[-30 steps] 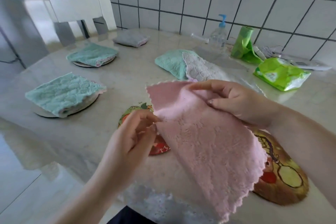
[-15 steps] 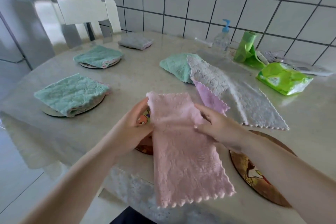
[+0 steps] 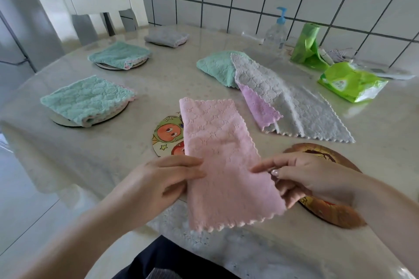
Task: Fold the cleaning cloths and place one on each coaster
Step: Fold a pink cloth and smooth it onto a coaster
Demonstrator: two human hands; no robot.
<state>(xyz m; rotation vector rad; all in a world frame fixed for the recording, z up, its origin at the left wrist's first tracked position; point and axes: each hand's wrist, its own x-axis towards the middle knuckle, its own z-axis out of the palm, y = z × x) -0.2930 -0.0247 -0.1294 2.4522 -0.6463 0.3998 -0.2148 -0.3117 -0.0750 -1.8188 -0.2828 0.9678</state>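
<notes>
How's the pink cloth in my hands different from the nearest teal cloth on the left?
The pink cloth is a long strip, folded once; the teal cloth is a compact square. Pink is held at its near end by both hands; teal rests on a coaster. Both have scalloped edges.

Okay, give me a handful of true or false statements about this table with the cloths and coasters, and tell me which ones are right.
1. Both hands hold the pink cloth. True: the left hand and right hand grip its side edges.
2. Three coasters already carry a folded cloth. True.
3. The cartoon coaster is completely covered. False: the pink cloth overlaps only its right part.
4. The pump bottle lies on its side. False: it stands upright near the tiled wall.
5. The grey cloth is folded on a coaster. False: it lies spread on the table.
</notes>
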